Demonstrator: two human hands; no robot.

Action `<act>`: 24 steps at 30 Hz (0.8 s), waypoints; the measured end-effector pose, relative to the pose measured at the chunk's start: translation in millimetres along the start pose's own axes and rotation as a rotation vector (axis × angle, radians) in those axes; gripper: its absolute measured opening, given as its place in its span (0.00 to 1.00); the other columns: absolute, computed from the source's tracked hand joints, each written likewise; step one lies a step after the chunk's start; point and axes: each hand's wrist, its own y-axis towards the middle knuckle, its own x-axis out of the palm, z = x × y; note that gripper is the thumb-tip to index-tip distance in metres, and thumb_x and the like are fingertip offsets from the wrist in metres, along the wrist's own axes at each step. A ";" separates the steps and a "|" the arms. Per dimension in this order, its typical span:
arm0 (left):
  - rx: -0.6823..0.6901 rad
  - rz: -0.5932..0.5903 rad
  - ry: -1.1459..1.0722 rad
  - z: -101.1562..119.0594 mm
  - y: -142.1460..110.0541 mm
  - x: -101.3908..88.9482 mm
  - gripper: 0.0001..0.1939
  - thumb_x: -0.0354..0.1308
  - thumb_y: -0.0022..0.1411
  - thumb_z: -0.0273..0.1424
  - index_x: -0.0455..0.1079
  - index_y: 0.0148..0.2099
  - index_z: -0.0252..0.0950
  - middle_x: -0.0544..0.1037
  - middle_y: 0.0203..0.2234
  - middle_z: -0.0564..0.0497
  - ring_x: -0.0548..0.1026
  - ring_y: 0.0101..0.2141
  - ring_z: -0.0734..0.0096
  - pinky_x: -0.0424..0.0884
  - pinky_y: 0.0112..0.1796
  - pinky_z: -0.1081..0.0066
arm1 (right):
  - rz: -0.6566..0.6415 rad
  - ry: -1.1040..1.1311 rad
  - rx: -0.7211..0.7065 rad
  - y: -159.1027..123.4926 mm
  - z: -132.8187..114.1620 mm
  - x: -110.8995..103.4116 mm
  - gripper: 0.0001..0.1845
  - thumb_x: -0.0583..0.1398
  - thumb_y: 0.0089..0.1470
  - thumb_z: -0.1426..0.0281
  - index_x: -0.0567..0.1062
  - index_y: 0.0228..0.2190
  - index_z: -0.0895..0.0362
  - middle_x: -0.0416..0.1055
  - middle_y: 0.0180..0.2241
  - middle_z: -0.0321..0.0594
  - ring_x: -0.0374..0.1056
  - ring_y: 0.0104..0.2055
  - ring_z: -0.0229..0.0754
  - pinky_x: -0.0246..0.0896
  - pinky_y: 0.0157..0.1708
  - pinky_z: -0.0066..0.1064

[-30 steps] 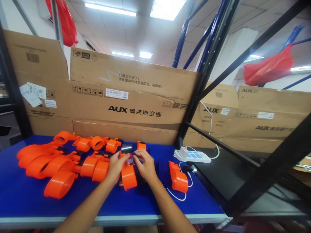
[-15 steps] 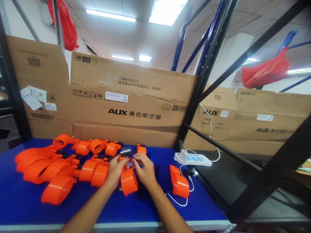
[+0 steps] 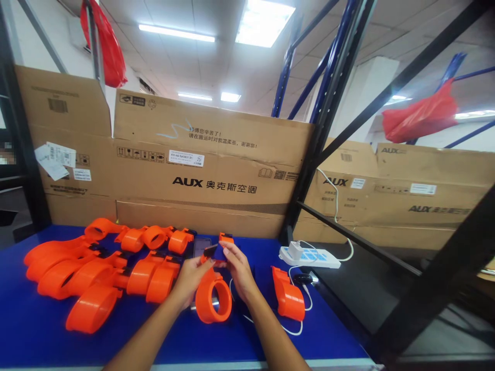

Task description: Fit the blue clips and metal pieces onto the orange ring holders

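Note:
Between my hands is an orange tape dispenser [image 3: 204, 303], tilted so its open ring hangs toward me. My left hand [image 3: 190, 281] grips its neck from the left, thumb near the black end piece [image 3: 211, 251]. On the other side, my right hand [image 3: 237, 265] has its fingers pinched at the same end; what they hold there is partly hidden. Just behind lies a dark flat phone-like thing [image 3: 200, 246]. Another orange dispenser [image 3: 226, 237] sits beyond my right fingertips.
Several orange dispensers [image 3: 91, 309] lie in rows across the left of the blue table [image 3: 162, 342]. To the right are a single dispenser [image 3: 290, 299], a white power strip [image 3: 309, 256] and white cables [image 3: 294, 331]. Cardboard [image 3: 216, 154] stands along the back; a black rack post [image 3: 305, 180] rises beside it.
The held dispenser has turned, so the opening of its ring now shows. Its black end has swung to the right, and the dark flat thing behind is less covered.

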 end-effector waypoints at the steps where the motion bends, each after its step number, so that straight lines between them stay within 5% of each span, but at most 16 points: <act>1: -0.009 0.015 0.007 -0.7 -0.1 -0.9 0.23 0.73 0.51 0.44 0.80 0.42 0.31 0.84 0.35 0.39 0.81 0.30 0.60 0.77 0.33 0.65 | -0.013 0.012 0.016 -0.3 -0.4 -0.3 0.26 0.64 0.55 0.49 0.77 0.48 0.53 0.78 0.44 0.45 0.76 0.39 0.49 0.73 0.33 0.38; 5: -0.024 0.000 0.046 -1.1 -2.4 -1.6 0.22 0.73 0.51 0.43 0.81 0.42 0.31 0.83 0.33 0.40 0.81 0.31 0.60 0.77 0.35 0.65 | -0.054 0.030 0.058 0.0 -0.6 -1.1 0.26 0.64 0.55 0.49 0.76 0.48 0.52 0.78 0.41 0.44 0.75 0.34 0.47 0.71 0.30 0.36; 10: -0.016 -0.211 -0.031 4.4 -6.9 2.8 0.25 0.75 0.50 0.39 0.80 0.49 0.32 0.83 0.39 0.39 0.81 0.39 0.55 0.76 0.42 0.62 | -0.074 -0.031 0.051 -1.6 -3.6 1.4 0.27 0.63 0.54 0.46 0.77 0.48 0.51 0.79 0.41 0.43 0.76 0.39 0.49 0.71 0.34 0.35; 18: -0.024 -0.129 -0.019 3.9 -6.3 4.8 0.29 0.71 0.54 0.44 0.77 0.53 0.32 0.83 0.35 0.40 0.81 0.30 0.59 0.76 0.33 0.65 | -0.122 -0.049 0.119 -12.5 -8.4 13.5 0.26 0.65 0.54 0.48 0.79 0.47 0.53 0.76 0.31 0.39 0.67 0.25 0.38 0.56 0.21 0.25; 24: 0.004 -0.137 0.043 7.3 -6.6 2.3 0.34 0.72 0.53 0.45 0.75 0.55 0.29 0.83 0.34 0.41 0.80 0.27 0.60 0.74 0.28 0.67 | -0.112 0.012 0.139 -15.6 -11.1 17.1 0.27 0.69 0.51 0.49 0.80 0.44 0.56 0.74 0.30 0.38 0.62 0.27 0.35 0.52 0.22 0.23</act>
